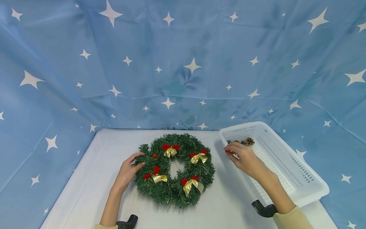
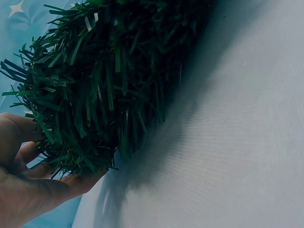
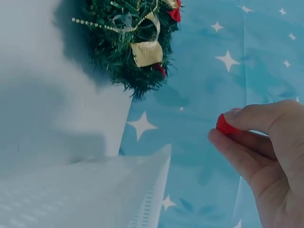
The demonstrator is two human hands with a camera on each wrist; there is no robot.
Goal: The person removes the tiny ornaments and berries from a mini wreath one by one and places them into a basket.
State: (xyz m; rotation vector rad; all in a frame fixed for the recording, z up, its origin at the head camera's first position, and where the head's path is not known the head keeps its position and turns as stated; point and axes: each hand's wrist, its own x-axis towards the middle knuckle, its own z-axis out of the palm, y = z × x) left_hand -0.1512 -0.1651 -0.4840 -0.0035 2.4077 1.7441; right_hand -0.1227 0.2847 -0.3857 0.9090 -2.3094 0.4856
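A green wreath (image 1: pixel 174 194) of artificial pine lies on the table, decorated with several red-and-gold bows (image 1: pixel 170 150) and a small red berry (image 1: pixel 154 156) at its upper left. My left hand (image 1: pixel 128 170) grips the wreath's left edge, fingers and thumb around the greenery (image 2: pixel 90 95). Between thumb and fingertips, my right hand (image 1: pixel 243 158) pinches a small red berry-like piece (image 3: pixel 224 125), mostly covered by the fingers. That hand is above the left rim of the white basket (image 1: pixel 300 159), to the right of the wreath.
Several pine cones (image 1: pixel 249 141) lie in the basket's far left corner. A white cloth covers the table (image 1: pixel 114 143). Behind it hangs a blue curtain (image 1: pixel 183 82) with white stars. Thin gold bead string (image 3: pixel 90 23) shows on the wreath.
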